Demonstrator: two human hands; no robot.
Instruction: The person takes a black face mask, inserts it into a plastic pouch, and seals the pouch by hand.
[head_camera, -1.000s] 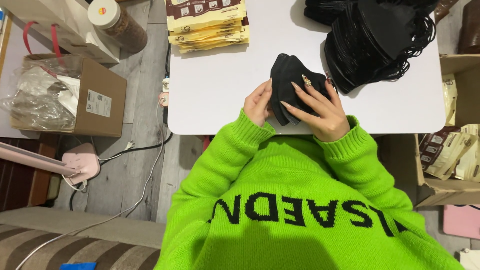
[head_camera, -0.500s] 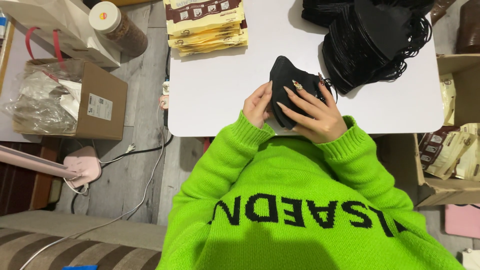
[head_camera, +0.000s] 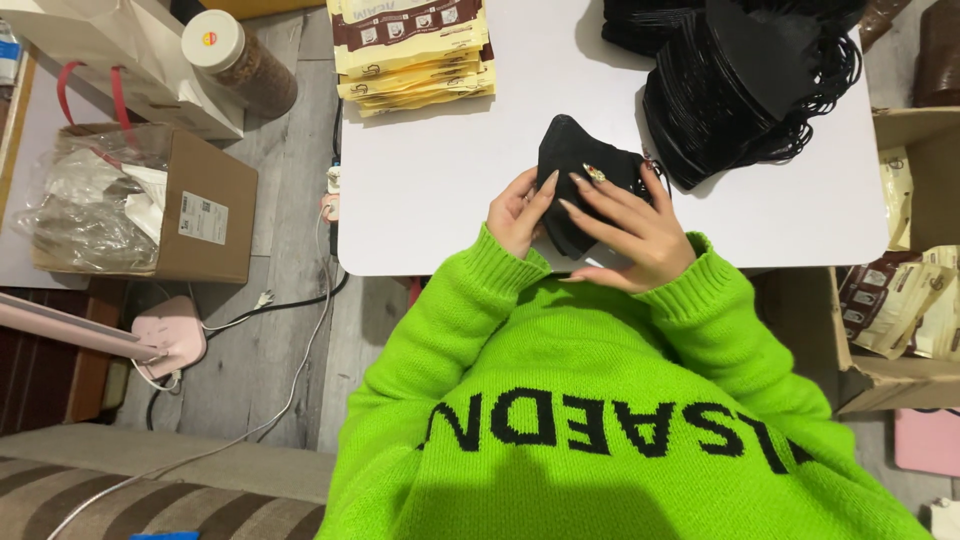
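Note:
A folded black face mask (head_camera: 572, 160) lies on the white table (head_camera: 440, 200) near its front edge. My left hand (head_camera: 517, 212) grips the mask's left edge with thumb and fingers. My right hand (head_camera: 628, 228) lies flat over its right half, long nails pointing left. A large heap of black masks (head_camera: 745, 85) with loose ear loops sits at the table's far right. A stack of yellow and brown flat pouches (head_camera: 412, 48) rests at the table's back left. My bright green sweater sleeves cover both wrists.
An open cardboard box (head_camera: 190, 205) with clear plastic bags stands on the floor at left, beside a lidded jar (head_camera: 235, 62) and a white paper bag (head_camera: 110, 45). A box of pouches (head_camera: 905, 300) stands at right. Cables and a pink lamp base (head_camera: 165, 340) lie on the floor.
The mask has been folded smaller and turned, its point now up-left. My right hand has slid down and flattened over it; my left hand stays at its edge.

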